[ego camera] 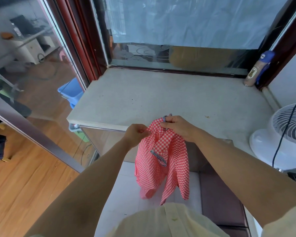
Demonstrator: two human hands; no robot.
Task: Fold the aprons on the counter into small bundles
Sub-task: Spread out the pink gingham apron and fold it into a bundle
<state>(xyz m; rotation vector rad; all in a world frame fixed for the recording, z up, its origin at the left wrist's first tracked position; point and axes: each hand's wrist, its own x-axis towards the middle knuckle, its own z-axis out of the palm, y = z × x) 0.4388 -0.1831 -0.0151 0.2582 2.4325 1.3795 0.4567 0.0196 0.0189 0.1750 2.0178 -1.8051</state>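
A red-and-white checked apron [162, 161] with dark striped straps hangs in the air in front of the pale stone counter [161, 98], its lower part dangling below the counter's front edge. My left hand [137, 133] pinches the apron's upper left edge. My right hand [178, 128] grips the top of the apron together with a striped strap, just above the counter's near edge. The two hands are close together, a little apart.
A tall bottle with a blue cap [256, 69] stands in the counter's back right corner. A white fan [284, 135] with a dark cable sits at the right. Glass panels rise behind and to the left. A blue bin [72, 93] shows beyond the left glass.
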